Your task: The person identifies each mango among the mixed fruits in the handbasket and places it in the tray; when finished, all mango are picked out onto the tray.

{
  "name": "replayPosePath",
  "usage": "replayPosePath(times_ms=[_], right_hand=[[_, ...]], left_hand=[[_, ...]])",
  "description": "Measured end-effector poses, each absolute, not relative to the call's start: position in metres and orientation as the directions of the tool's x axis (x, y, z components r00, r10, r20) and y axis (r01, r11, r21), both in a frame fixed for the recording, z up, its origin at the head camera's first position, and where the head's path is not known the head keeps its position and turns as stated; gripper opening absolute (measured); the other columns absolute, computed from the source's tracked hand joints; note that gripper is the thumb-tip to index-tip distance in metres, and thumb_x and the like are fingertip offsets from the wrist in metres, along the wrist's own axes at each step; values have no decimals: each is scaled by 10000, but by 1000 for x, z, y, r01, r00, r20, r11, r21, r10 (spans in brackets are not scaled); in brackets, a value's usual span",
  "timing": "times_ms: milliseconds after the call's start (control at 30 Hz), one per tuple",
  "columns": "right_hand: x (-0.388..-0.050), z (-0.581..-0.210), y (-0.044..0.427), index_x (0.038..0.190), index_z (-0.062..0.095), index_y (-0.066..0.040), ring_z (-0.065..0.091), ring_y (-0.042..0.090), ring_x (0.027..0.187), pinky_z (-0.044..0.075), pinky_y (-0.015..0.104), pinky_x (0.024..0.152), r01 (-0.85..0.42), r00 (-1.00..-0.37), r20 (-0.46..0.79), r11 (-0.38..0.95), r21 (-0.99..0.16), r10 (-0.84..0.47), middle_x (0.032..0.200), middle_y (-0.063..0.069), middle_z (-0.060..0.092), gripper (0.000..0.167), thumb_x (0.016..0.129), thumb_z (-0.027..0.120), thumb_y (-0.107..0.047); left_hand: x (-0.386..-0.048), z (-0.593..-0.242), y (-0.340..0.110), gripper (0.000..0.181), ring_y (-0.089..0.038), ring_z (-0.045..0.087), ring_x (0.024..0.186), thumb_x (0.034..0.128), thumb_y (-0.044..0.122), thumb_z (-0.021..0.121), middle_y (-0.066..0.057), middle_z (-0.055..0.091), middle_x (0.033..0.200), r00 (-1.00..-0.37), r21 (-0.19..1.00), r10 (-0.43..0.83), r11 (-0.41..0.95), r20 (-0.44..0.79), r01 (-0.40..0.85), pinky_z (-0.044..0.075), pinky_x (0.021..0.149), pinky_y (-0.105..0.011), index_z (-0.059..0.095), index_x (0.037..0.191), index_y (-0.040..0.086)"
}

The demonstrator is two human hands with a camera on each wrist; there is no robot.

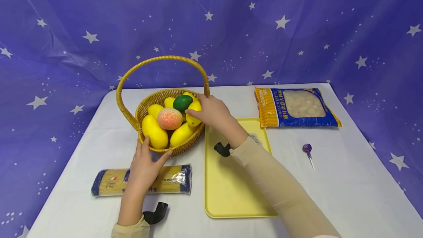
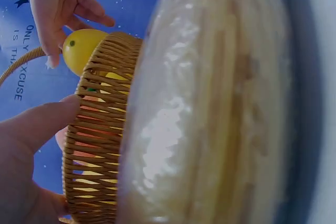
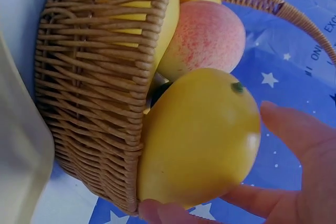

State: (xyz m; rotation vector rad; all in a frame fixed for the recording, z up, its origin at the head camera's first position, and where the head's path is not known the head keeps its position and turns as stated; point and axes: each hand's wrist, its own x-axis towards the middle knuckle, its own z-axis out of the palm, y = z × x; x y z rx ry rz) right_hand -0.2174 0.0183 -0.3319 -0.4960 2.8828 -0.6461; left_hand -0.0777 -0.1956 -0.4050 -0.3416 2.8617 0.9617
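In the head view a wicker basket (image 1: 186, 146) with a tall arched handle holds several yellow mangoes (image 1: 154, 131), a pink-and-yellow peach (image 1: 170, 119) and a dark green fruit (image 1: 182, 103). My right hand (image 1: 214, 111) grips a yellow mango (image 3: 202, 137) at the basket's right rim, thumb on one side and fingers on the other. My left hand (image 1: 144, 168) rests on the front rim, thumb and fingers spread and fairly straight. Beneath that hand lies a clear packet of spaghetti (image 1: 172, 181), partly hidden by it.
Under my right forearm lies a yellow tray (image 1: 238, 194) with a small label. A blue-and-orange bag of orecchiette (image 1: 297, 107) lies at the back right, with a purple lollipop (image 1: 307, 148) nearer. Behind the white table (image 1: 357, 194) hangs a starry purple cloth (image 1: 231, 28).
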Motion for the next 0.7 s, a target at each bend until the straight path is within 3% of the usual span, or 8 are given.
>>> replayPosePath(times_ms=[133,433,700], right_hand=[[-223,-332,14,1474,402,-135,534,320,1178,483,456,920,-266,-929,-127,866,-424,-348,1349,125,538,808,866,562,-643],[-226,-330,15,1451,445,-190,517,256,1184,442,438,965,-250,-896,-189,810,-530,-401,1357,43,543,758,822,688,-535],[-224,-336,19,1447,441,-175,504,247,1194,425,416,981,-259,-894,-148,757,-600,-423,1370,49,526,774,796,750,-455]], left_hand=[[-79,-410,-196,1099,-481,63,1410,841,723,505,-248,-86,1570,-972,609,-184,757,-149,-237,150,1087,-646,-8,1549,57],[-80,-414,-197,1124,-456,116,1414,805,724,558,-229,-40,1581,-964,675,-219,689,-150,-261,182,1094,-620,9,1557,95],[-81,-419,-199,1116,-394,343,1352,750,666,683,-198,132,1571,-952,777,-281,569,-122,-268,296,1092,-522,139,1552,112]])
